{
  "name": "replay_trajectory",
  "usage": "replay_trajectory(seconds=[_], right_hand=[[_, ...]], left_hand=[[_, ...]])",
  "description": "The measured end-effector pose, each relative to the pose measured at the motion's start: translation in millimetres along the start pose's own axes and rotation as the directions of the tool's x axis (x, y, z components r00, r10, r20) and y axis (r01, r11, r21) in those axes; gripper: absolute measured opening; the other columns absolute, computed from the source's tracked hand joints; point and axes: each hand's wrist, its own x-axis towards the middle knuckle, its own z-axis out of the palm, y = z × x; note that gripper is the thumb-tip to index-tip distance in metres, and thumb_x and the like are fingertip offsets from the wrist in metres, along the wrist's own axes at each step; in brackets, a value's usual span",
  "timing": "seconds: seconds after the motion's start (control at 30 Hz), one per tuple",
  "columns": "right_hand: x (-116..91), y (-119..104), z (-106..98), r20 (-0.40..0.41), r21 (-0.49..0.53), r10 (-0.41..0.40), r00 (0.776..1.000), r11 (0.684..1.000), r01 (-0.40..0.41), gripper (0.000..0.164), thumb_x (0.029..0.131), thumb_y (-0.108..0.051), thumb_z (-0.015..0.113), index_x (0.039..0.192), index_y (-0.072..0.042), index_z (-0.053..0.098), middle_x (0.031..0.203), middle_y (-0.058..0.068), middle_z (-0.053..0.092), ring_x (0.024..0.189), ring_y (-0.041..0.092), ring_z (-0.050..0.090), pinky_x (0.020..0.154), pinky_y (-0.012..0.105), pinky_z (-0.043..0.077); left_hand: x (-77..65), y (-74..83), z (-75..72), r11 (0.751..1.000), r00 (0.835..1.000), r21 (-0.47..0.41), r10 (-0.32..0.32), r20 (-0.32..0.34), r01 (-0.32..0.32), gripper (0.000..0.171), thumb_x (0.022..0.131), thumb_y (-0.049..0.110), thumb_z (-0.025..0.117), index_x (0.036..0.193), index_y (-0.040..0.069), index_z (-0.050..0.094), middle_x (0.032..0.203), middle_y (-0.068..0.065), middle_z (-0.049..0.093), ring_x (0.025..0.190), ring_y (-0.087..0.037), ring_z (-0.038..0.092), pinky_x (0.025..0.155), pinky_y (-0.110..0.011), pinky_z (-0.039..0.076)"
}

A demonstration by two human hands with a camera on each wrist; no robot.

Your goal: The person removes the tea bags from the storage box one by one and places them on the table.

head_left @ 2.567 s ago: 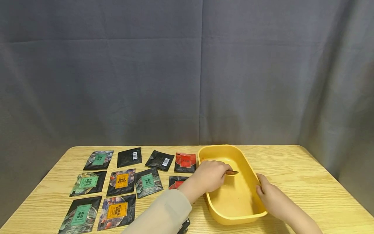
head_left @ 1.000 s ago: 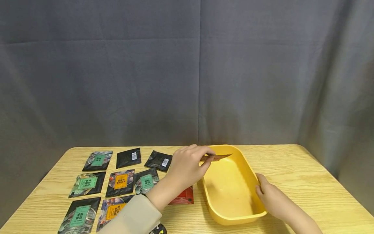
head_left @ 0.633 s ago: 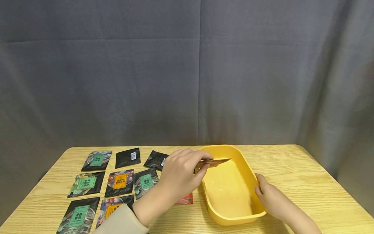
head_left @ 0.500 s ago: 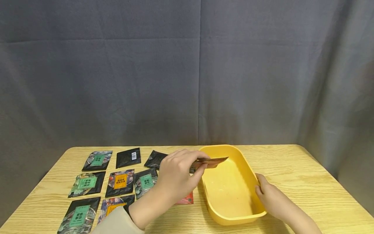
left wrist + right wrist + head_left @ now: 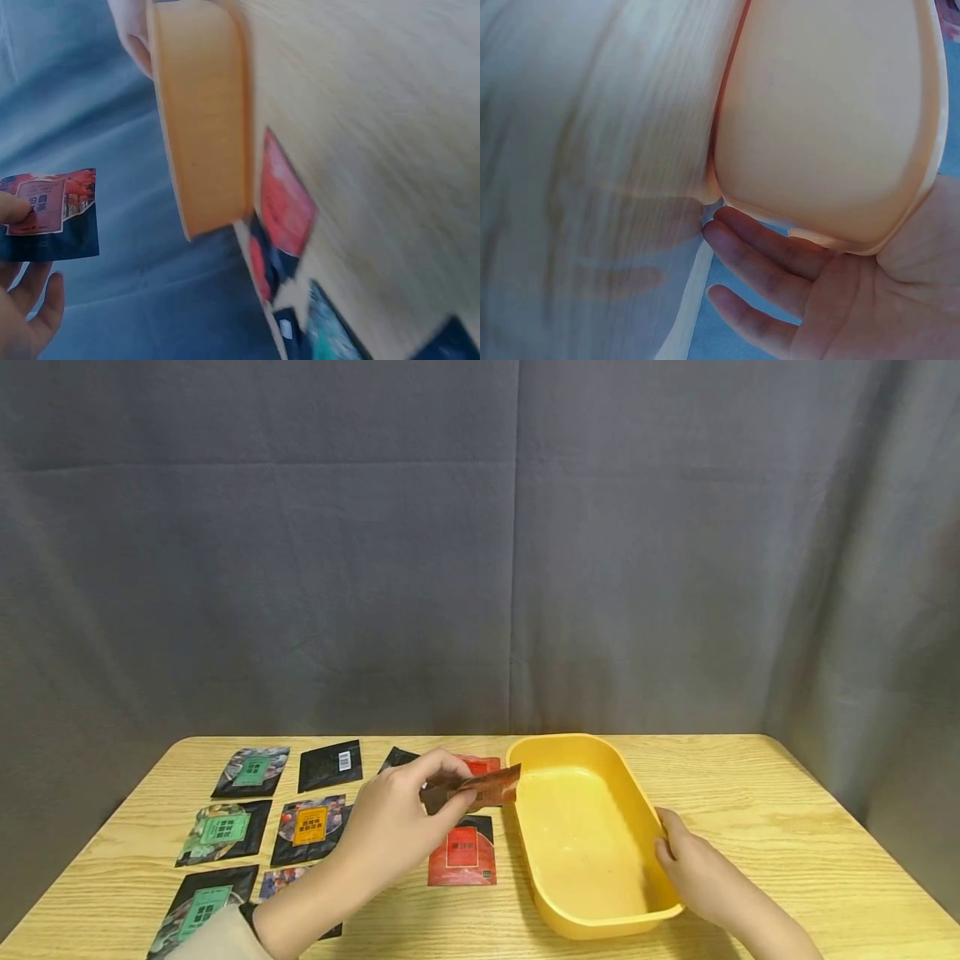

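Between thumb and fingers, my left hand [image 5: 401, 810] pinches a red-and-black sachet [image 5: 491, 787], held up left of the yellow bin [image 5: 600, 914]. The left wrist view shows that sachet's [image 5: 75, 206] printed front, the thumb across it. Two more red sachets lie below and behind it, the nearer red sachet [image 5: 462, 853] in full sight and the farther red sachet [image 5: 483, 766] partly covered. My right hand [image 5: 697, 868] grips the bin's right wall, thumb at the rim; in the right wrist view its fingers [image 5: 769, 259] curve under the bin's outside.
Left of the bin lie several other sachets: green-labelled ones such as the green sachet [image 5: 225, 829], an orange-labelled sachet [image 5: 310, 822] and a black sachet with a barcode [image 5: 330, 766]. My left forearm covers some. A grey curtain [image 5: 480, 568] hangs behind the wooden table [image 5: 750, 793].
My left hand has come out of the bin and moved left with the sachet, turning it so more of its face shows. The nearer red sachet is now uncovered. My right hand stays on the bin.
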Motion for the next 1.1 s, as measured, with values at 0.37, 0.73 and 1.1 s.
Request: replay_trajectory(seconds=[0.37, 0.73, 1.1], right_hand=[[-3, -2, 3, 0.004, 0.046, 0.006, 1.0, 0.999, -0.006, 0.05, 0.105, -0.005, 0.04, 0.144, 0.02, 0.02, 0.068, 0.004, 0.048, 0.048, 0.011, 0.029, 0.047, 0.027, 0.038], [0, -2, 0, -0.005, -0.006, -0.002, 1.0, 1.0, 0.001, 0.048, 0.104, -0.005, 0.042, 0.142, 0.018, 0.025, 0.118, 0.034, 0.061, 0.079, 0.02, 0.059, 0.068, 0.036, 0.048], [0, -2, 0, -0.003, -0.003, 0.02, 1.0, 1.0, -0.02, 0.049, 0.104, -0.006, 0.042, 0.143, 0.017, 0.024, 0.112, 0.03, 0.064, 0.071, 0.018, 0.054, 0.066, 0.035, 0.047]], left_hand=[[-24.6, -18.5, -11.3, 0.988, 0.999, 0.155, 0.018, 0.039, -0.024, 0.032, 0.084, 0.017, 0.08, 0.108, 0.027, 0.062, 0.099, 0.013, 0.072, 0.067, 0.001, 0.059, 0.046, -0.022, 0.035], [-37.7, -35.0, -15.4, 0.98, 0.983, 0.19, -0.083, 0.162, 0.051, 0.032, 0.088, 0.019, 0.077, 0.114, 0.03, 0.063, 0.099, 0.008, 0.072, 0.045, -0.001, 0.036, 0.043, -0.023, 0.027], [-43.8, -64.7, -17.5, 0.962, 0.884, 0.055, -0.268, 0.384, 0.268, 0.023, 0.089, 0.019, 0.075, 0.107, 0.03, 0.068, 0.102, 0.001, 0.072, 0.061, -0.013, 0.057, 0.053, -0.029, 0.04]])
